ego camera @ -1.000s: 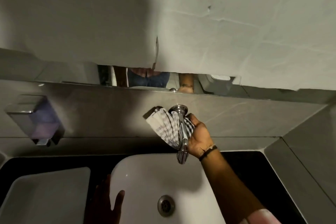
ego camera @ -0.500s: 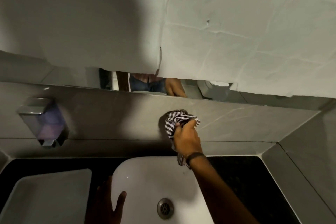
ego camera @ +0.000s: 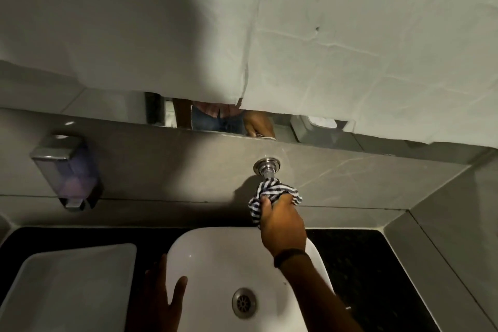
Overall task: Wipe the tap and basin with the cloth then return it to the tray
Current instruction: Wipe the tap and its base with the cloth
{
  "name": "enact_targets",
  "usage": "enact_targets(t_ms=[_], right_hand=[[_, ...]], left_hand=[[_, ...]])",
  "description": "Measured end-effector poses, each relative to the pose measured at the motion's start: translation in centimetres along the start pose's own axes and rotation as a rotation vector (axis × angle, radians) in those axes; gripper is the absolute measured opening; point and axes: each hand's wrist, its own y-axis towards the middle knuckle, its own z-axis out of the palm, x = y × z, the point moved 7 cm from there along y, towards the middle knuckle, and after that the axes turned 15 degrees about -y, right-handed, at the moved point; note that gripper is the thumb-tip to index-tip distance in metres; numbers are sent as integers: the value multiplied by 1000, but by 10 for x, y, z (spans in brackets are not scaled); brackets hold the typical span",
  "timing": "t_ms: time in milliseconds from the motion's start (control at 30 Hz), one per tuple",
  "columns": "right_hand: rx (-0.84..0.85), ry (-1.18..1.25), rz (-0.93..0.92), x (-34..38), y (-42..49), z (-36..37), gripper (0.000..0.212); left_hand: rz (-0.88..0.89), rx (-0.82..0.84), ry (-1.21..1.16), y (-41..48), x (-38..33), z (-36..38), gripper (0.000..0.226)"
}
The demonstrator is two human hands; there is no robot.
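The right hand has its fingers bunched tight around the striped cloth, which is wrapped over the tap just below its wall flange. The left hand lies flat with fingers spread on the white basin rim. The tray sits just left of the basin.

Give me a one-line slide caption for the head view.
Right hand wraps the striped cloth around the wall-mounted tap above the white basin; left hand rests on its rim.
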Motion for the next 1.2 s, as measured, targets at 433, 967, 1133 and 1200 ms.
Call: enact_targets(t_ms=[433,967,1133,1200], right_hand=[[-7,-19,-3,-1,-3,0,34],[-275,594,39,-21,-9,36,29],[-381,767,9,-36,-25,63,5],[-397,751,11,-37,-19,64,5]], left_hand=[[32,-24,7,0,-4,-3,102],[-41,1,5,0,6,2,85],[-82,-12,3,1,7,3,84],[-83,-8,4,1,6,3,81]])
